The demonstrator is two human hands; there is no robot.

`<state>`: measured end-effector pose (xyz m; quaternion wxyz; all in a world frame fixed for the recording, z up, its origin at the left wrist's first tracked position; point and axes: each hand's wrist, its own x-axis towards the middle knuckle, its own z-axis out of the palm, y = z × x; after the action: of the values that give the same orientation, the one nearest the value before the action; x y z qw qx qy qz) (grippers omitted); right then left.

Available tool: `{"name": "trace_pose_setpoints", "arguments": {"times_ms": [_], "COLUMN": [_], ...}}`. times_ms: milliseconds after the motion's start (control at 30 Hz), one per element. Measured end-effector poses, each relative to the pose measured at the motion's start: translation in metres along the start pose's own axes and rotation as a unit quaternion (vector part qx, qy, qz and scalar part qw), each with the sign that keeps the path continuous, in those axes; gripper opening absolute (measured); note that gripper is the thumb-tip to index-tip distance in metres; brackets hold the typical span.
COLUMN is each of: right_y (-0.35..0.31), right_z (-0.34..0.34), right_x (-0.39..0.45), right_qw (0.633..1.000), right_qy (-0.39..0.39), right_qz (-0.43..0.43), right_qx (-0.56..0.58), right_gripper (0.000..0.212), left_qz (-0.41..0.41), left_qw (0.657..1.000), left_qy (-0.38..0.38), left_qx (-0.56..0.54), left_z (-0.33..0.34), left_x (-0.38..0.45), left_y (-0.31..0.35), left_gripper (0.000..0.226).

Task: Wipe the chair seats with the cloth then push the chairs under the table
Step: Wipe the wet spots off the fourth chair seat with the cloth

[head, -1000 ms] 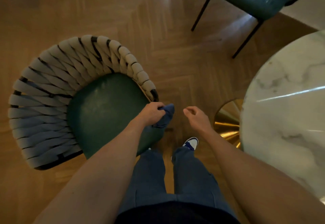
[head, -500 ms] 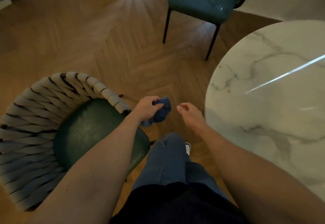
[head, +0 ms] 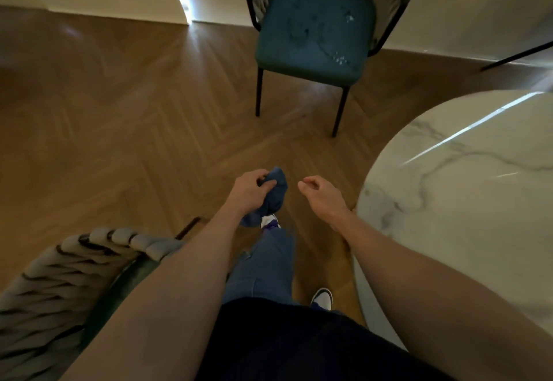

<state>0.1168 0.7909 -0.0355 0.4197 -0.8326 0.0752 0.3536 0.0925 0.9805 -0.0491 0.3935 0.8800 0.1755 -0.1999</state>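
Left hand (head: pixel 250 190) grasps the cloth (head: pixel 276 192), right hand (head: pixel 320 193) loosely curled and holding nothing; teal chair (head: pixel 314 30) at twelve o'clock, marble desk (head: pixel 466 201) at three, woven chair (head: pixel 59 285) at eight.

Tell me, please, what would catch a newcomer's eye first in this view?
Most striking is the teal chair standing ahead by the wall, its seat dotted with pale specks. At the right, the round marble table gleams with a streak of reflected light. In the middle, the left hand grips a bunched blue cloth above the wooden floor, while the right hand hangs loosely curled, holding nothing.
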Motion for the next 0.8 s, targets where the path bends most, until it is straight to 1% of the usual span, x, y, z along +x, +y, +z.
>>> {"name": "trace_pose_setpoints", "arguments": {"times_ms": [133,200,267,333,533,633,800], "right_y": [-0.043,-0.062,-0.077,-0.089,-0.116,-0.126,-0.142], "right_z": [-0.007,-0.011,-0.015,-0.021,-0.044,-0.055,-0.077], "right_x": [0.044,0.062,0.078,0.092,0.134,0.156,0.203], "right_qw": [1.0,1.0,1.0,0.999,0.999,0.998,0.996], "right_qy": [0.006,0.014,0.021,0.029,0.046,0.053,0.063], "right_qz": [0.001,0.006,0.008,0.01,0.025,0.034,0.042], "right_qx": [0.008,0.01,0.013,0.013,0.012,0.022,0.045], "right_gripper": [0.042,0.042,0.044,0.044,0.044,0.043,0.044], "left_qz": [0.002,0.001,-0.006,-0.017,-0.055,-0.065,-0.045], "left_qw": [1.0,0.999,0.997,0.996,0.991,0.986,0.989], "left_qy": [-0.029,-0.045,-0.061,-0.064,-0.029,-0.028,-0.037], "left_qx": [0.005,-0.008,-0.041,-0.068,-0.118,-0.149,-0.136], "left_z": [-0.032,-0.049,-0.064,-0.078,-0.101,-0.11,-0.12], "left_x": [0.053,0.076,0.095,0.115,0.17,0.197,0.25], "left_y": [0.009,0.013,0.017,0.019,0.036,0.052,0.079], "left_gripper": [0.013,0.019,0.03,0.035,0.018,0.011,0.016]}}
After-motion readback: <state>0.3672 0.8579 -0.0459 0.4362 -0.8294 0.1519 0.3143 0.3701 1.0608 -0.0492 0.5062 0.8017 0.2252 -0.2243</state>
